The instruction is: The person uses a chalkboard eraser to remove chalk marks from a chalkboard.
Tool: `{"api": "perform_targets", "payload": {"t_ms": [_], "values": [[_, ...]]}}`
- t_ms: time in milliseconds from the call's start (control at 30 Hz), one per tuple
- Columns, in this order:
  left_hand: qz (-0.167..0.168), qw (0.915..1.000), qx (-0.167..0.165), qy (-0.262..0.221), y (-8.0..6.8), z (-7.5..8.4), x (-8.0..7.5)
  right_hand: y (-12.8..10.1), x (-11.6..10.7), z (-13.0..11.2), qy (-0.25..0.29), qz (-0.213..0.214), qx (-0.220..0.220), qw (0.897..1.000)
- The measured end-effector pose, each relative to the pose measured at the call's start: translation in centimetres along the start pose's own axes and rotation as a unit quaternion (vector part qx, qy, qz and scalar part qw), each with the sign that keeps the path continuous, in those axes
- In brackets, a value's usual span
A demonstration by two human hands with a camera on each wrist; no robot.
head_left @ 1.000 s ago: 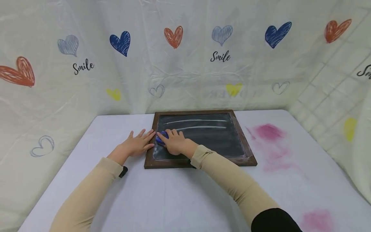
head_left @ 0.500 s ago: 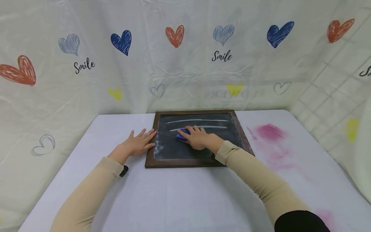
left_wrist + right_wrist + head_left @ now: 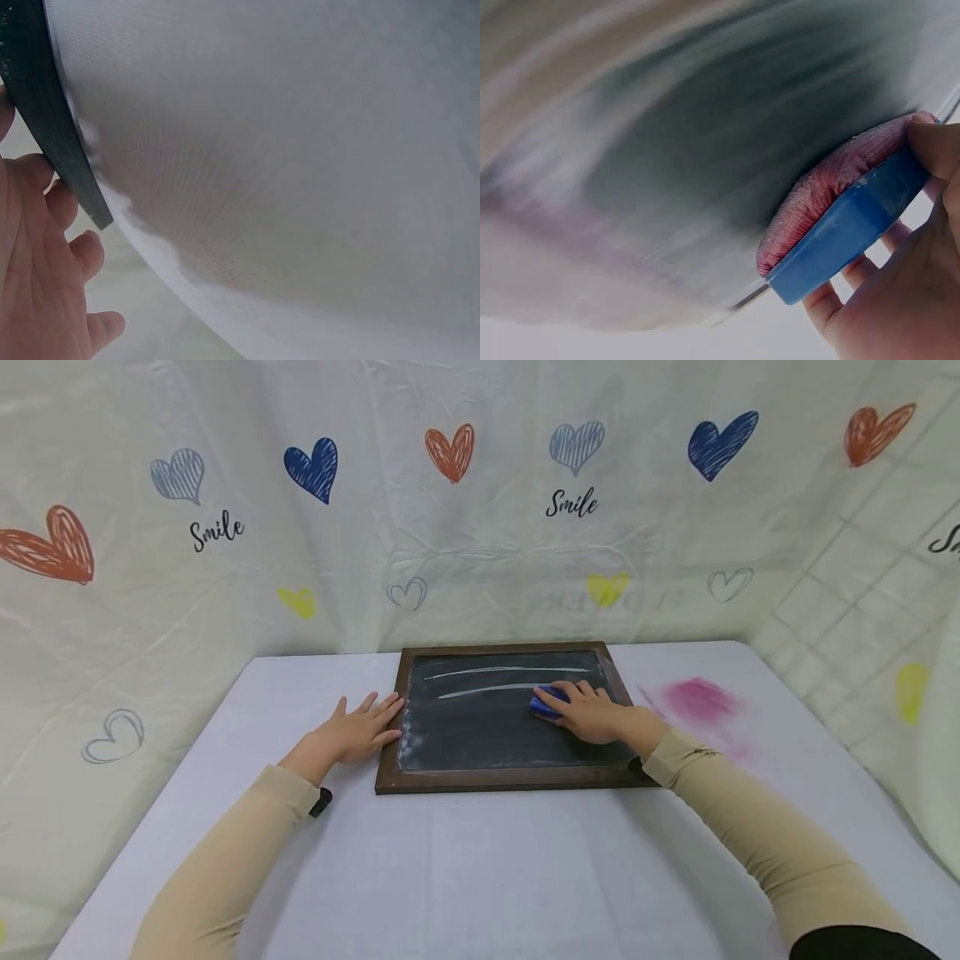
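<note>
A small chalkboard (image 3: 480, 735) with a brown wooden frame lies on the table, two pale chalk lines (image 3: 506, 671) across its upper half. My right hand (image 3: 592, 714) grips a blue chalkboard eraser (image 3: 547, 702) on the board's right part, just at the lower line's right end. In the right wrist view the eraser (image 3: 855, 225) shows a pinkish-red pad facing the dark surface, thumb and fingers on its blue back. My left hand (image 3: 352, 735) rests with spread fingers at the frame's left edge; the left wrist view shows its fingertips touching the frame (image 3: 56, 120).
A white cloth covers the table (image 3: 450, 877). Pink stains (image 3: 701, 702) mark it right of the chalkboard. Behind stands a pale curtain (image 3: 495, 535) printed with hearts and "Smile". Chalk dust (image 3: 412, 747) smears the board's lower left.
My right hand has swept the eraser from the board's left edge across to its right part, passing below the chalk lines. The left hand has stayed in place at the frame.
</note>
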State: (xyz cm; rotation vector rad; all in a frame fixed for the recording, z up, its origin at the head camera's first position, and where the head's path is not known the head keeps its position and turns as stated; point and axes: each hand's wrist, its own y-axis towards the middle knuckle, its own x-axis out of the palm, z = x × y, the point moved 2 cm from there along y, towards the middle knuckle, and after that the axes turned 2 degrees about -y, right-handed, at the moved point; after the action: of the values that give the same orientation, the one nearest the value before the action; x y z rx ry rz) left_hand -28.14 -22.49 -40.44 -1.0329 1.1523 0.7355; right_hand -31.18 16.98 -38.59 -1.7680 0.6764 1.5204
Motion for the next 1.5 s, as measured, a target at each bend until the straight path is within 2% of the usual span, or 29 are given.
{"api": "perform_targets", "payload": {"t_ms": [133,267,567,900,1200,1367,1500], "values": [[0.003,1.0,0.004,-0.001,0.2,0.1,0.1,-1.5,0.3,1.8,0.013,0.019,0.02,1.0],[0.004,1.0,0.005,0.0,0.2,0.2,0.1,-2.1,0.8,2.4,0.024,0.039,0.026,0.999],[-0.001,1.0,0.004,-0.002,0.1,0.2,0.4,-0.4,1.4,0.7,0.016,0.031,0.052,0.998],[-0.002,1.0,0.003,-0.001,0.0,0.2,0.2,3.5,0.8,-4.3,0.008,0.004,0.041,0.999],[0.003,1.0,0.006,0.001,0.0,0.1,0.0,7.0,0.2,-11.4,-0.013,-0.034,0.026,0.999],[0.002,1.0,0.006,-0.002,-0.1,0.3,0.0,8.1,0.1,-15.0,-0.04,-0.043,-0.001,0.998],[0.003,1.0,0.007,0.0,-0.2,0.4,-0.2,8.4,-0.1,-16.0,-0.061,-0.048,-0.013,0.997]]}}
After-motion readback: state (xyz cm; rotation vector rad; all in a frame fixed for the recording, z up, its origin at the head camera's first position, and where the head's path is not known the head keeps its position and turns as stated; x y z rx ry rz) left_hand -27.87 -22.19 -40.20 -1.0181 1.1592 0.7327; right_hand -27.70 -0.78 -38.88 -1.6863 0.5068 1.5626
